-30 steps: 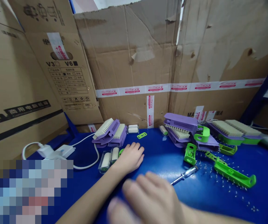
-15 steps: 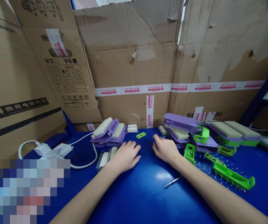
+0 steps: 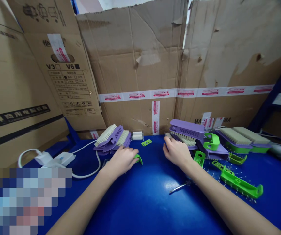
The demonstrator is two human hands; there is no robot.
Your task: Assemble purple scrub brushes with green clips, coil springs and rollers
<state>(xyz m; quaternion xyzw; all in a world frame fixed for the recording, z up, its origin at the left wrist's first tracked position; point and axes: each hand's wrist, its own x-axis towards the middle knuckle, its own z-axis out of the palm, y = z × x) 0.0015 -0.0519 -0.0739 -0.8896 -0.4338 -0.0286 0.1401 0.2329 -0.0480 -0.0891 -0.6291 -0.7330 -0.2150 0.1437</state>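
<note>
My left hand (image 3: 122, 160) is closed on a curved green piece (image 3: 138, 159) that sticks out past its fingertips, just in front of the left stack of purple brushes (image 3: 113, 140). My right hand (image 3: 177, 150) has its fingers curled at the left end of the right purple brush stack (image 3: 188, 129); a small pale roller (image 3: 168, 134) shows just beyond the fingertips, and whether they grip it is hidden. Between the hands and farther back, a flat green slotted plate (image 3: 146, 143) lies on the blue table (image 3: 150, 202).
A screwdriver (image 3: 179, 187) lies near my right forearm. On the right are a long green handle (image 3: 240, 184) among scattered screws and pale-bristled brushes (image 3: 235, 135). White cables and an adapter (image 3: 65, 158) sit at left. Cardboard (image 3: 135, 75) stands behind.
My left hand has moved slightly left and closed on a green piece that was not visible before. My right hand has shifted slightly right, fingers nearer the small roller.
</note>
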